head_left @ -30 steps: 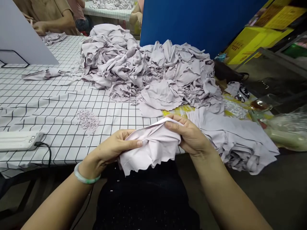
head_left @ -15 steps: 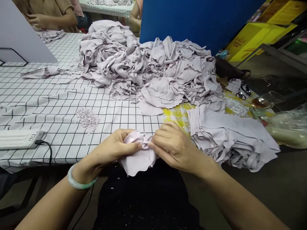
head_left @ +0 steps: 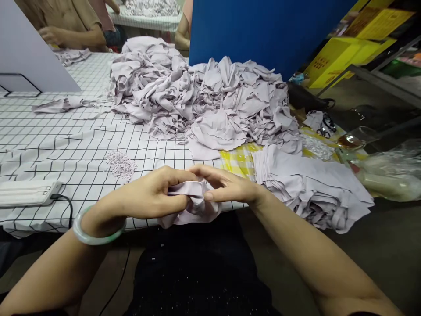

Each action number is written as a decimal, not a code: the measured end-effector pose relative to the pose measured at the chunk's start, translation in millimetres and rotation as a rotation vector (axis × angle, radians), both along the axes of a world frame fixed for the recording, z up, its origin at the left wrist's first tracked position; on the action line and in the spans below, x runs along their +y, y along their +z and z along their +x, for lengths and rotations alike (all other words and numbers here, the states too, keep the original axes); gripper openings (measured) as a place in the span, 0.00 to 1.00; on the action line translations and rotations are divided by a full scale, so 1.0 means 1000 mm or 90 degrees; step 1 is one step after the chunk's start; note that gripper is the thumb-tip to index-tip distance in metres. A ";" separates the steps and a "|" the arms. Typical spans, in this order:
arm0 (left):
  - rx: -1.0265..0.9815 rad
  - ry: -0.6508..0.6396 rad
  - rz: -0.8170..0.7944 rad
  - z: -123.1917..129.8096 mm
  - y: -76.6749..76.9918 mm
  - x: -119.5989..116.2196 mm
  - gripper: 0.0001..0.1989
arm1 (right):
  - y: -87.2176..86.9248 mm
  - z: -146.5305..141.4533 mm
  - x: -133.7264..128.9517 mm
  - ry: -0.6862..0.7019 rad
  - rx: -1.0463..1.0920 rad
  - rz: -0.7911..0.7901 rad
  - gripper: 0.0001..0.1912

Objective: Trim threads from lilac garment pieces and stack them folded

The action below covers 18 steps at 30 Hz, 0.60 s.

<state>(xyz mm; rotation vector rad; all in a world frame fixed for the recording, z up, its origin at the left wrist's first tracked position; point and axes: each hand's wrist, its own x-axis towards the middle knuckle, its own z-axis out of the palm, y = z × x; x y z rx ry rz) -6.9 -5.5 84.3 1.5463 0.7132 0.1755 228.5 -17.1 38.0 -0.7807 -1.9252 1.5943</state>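
Note:
A pale lilac fabric piece (head_left: 197,210) is bunched up at the table's front edge, partly hanging over my lap. My left hand (head_left: 154,193), with a jade-like bangle on its wrist, pinches the cloth between thumb and fingers. On the other side, my right hand (head_left: 230,186) has its thumb and fingers around the same cloth; its fingertips are partly hidden behind the fabric. To the right lies a neat stack of matching fabric pieces (head_left: 309,175). Beyond my hands rises a large heap of loose lilac pieces (head_left: 197,92).
Small cloth snippets (head_left: 121,164) lie on the checked tablecloth (head_left: 158,158). At left sits a white power bank (head_left: 29,193) with a black cable. A blue panel (head_left: 250,30) stands behind the heap; yellow boxes (head_left: 345,57) are at right. Another person's hand (head_left: 52,35) is at the far left.
My left hand has turned and moved over the cloth. My right hand's closed fingers have spread out around the fabric, which is now folded more tightly.

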 end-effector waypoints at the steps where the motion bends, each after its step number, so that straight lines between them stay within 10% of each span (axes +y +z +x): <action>1: 0.014 0.013 0.039 -0.002 0.009 0.001 0.06 | 0.003 -0.001 0.007 0.041 0.005 -0.041 0.16; 6: 0.099 0.279 0.452 -0.016 0.023 0.012 0.01 | 0.033 -0.007 0.008 -0.225 -0.095 0.159 0.08; 11: 0.125 0.677 0.880 -0.003 -0.028 -0.007 0.16 | 0.043 -0.022 -0.009 -0.474 -0.266 0.617 0.07; 13: 0.036 0.666 0.947 0.015 -0.057 -0.034 0.15 | 0.037 -0.027 -0.013 -0.503 -0.315 0.752 0.08; 16: -0.141 0.327 0.833 0.049 -0.090 -0.076 0.20 | 0.029 -0.028 -0.022 -0.527 -0.359 0.868 0.10; 18: -0.214 0.334 0.741 0.071 -0.100 -0.090 0.21 | 0.027 -0.027 -0.031 -0.545 -0.381 0.891 0.10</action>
